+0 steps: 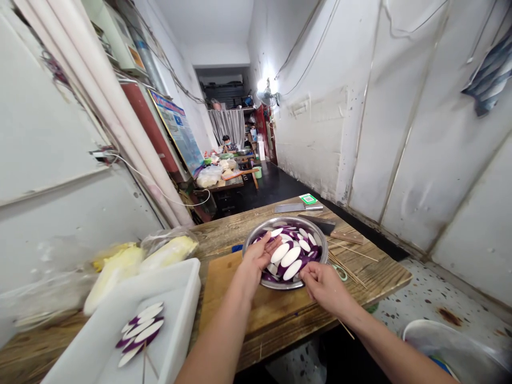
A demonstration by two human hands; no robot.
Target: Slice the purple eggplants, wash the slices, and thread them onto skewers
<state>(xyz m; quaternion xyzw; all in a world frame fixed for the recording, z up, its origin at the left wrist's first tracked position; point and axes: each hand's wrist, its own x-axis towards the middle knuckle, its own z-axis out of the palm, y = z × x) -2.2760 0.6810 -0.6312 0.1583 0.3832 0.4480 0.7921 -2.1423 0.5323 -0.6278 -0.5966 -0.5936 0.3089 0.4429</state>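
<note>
The row of eggplant slices, white-faced with purple skin, was between your two hands, at the centre of the steel bowl and over the loose slices that filled it. Your left hand was at the row's 9 o'clock, palm turned up, its fingers loosely spread and reaching alongside the topmost slice. Your right hand was at 4 o'clock, its fingers narrowed in a pinch at the lower end of the row; a thin stick came out past that hand, in line with the pinch.

The bowl overlapped a cutting board, which lay toward 8 o'clock on the wooden surface. At the bowl's 12 o'clock lay a cleaver, with a green-framed code card by its handle. A dark-bladed knife lay at 2 o'clock, close to the rim. Loose sticks were spread from 3 to 4 o'clock, beside a pale green ring.

Farther out, at 8 o'clock, a white tray held eggplant slices on sticks. Plastic bags with yellow contents lay at 9 o'clock, and a whitish bin stood at 4 o'clock. Well away at 11 o'clock, another person was behind a cluttered table
</note>
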